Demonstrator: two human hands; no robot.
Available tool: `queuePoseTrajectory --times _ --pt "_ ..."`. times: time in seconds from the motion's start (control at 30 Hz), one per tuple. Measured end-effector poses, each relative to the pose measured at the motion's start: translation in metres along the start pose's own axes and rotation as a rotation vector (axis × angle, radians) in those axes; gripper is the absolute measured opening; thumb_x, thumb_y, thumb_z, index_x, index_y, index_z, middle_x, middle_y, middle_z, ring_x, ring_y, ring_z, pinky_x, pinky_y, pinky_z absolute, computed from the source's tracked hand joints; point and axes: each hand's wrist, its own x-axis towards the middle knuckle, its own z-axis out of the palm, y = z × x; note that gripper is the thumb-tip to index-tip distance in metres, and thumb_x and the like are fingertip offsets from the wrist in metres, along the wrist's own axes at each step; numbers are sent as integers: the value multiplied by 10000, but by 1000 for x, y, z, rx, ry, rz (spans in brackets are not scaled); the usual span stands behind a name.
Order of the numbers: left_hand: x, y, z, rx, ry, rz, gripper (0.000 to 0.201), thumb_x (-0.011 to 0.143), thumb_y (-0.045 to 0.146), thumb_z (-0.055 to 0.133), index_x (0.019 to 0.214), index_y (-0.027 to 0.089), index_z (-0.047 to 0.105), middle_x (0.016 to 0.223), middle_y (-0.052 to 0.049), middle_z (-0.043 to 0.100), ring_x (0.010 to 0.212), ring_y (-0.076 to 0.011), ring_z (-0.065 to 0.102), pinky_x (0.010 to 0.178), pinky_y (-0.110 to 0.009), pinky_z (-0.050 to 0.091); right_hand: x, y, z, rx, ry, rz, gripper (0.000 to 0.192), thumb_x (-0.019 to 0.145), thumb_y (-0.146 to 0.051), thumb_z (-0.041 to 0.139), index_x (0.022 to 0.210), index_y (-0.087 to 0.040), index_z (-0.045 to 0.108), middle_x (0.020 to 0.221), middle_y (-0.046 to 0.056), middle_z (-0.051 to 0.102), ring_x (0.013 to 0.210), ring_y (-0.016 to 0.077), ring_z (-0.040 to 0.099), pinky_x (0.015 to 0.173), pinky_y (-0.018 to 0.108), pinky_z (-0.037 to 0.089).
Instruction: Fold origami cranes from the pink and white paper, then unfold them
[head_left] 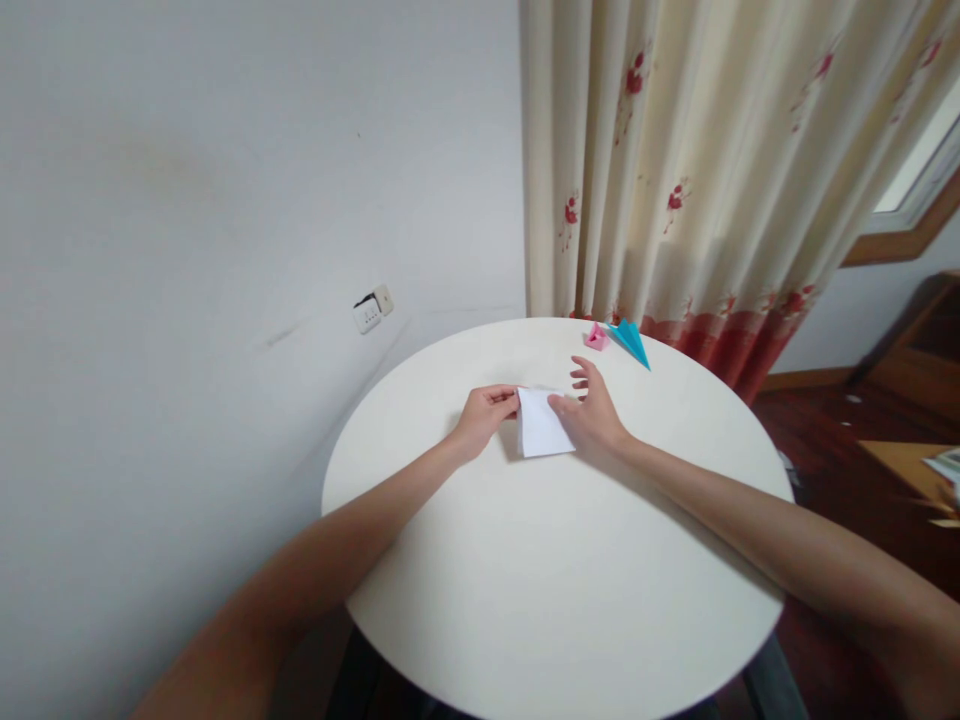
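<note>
At frame centre, left hand (484,415) fingers pinch the folded white paper (544,423) edge — right hand (596,410) fingers, spread, press it flat against the counter (525,580) to steady it.

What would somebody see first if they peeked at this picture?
First, the two hands meeting in the middle of the round white table: the left hand pinches the left edge of a folded white paper, and the right hand presses on its right side. Next, at the table's far edge by the flowered curtain, sit a small pink paper shape and a blue paper plane.
</note>
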Motion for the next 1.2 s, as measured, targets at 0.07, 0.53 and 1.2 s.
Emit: queuePoseTrajectory --times 0.07,0.53,1.2 --pt "2 1 0 31 50 15 297 705 341 729 914 130 730 863 -78 715 768 -174 632 777 -336 500 -1 -10 -3 -143 58 -148 469 695 -291 682 1137 -191 559 1094 119 567 969 249 524 861 409 435" --pt "-21 27 17 551 83 504 159 776 236 647 901 226 745 854 -59 681 794 -188 607 778 -321 478 -15 -45 1 -79 -363 -131 352 840 -511 545 698 -190 560 659 3 601 607 128 510 563 237 356" --pt "-2 17 -3 648 353 480 120 784 279 618 799 186 694 793 -39 652 696 -153 597 686 -288 500 -8 -26 0 -192 -140 70 210 716 -267 502 527 -209 430 507 -12 488 500 127 437 478 243 273"
